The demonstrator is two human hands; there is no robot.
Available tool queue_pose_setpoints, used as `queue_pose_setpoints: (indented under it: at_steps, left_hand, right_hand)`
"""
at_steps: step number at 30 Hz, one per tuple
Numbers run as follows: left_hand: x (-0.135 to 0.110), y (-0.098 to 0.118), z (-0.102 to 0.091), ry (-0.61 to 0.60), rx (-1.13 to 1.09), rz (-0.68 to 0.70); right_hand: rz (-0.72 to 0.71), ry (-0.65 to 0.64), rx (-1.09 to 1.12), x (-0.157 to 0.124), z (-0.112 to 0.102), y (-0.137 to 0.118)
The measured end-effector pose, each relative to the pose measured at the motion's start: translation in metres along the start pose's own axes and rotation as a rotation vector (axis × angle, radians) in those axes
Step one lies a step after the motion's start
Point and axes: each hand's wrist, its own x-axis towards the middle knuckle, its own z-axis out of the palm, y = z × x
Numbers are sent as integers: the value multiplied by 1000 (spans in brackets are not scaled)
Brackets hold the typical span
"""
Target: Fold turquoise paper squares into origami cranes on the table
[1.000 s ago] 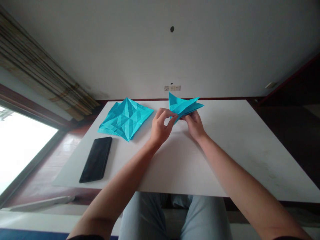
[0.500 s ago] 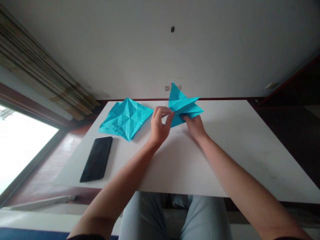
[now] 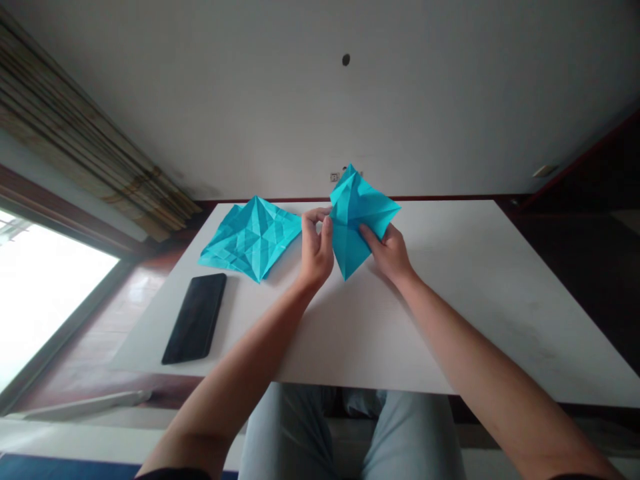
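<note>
Table (image 3: 475,293) beneath, the right hand (image 3: 391,252) clamps folded paper (image 3: 347,230), best gently, opposite the left hand (image 3: 317,248), whose grip I can't tell.

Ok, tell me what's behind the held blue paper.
The wall shows behind the held blue paper, with a socket left of its top corner. Covered: wall right of the socket, part of the white table, fingertips of the right hand.

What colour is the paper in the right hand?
The paper is bright turquoise, seen best in the head view.
</note>
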Motion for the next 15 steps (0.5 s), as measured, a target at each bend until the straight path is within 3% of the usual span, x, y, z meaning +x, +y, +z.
queue_pose_setpoints:
  at_steps: [9, 12, 15]
  left_hand:
    - [-7, -1, -3, -123, -20, -11]
    - [-12, -4, 0, -183, -5, -51]
    - [-14, -12, 2, -159, 52, -66]
  right_hand:
    - [-30, 63, -106, 1, -3, -3]
    - [-94, 38, -176, 0, -2, -4]
    - [-122, -19, -190, -2, -1, -5]
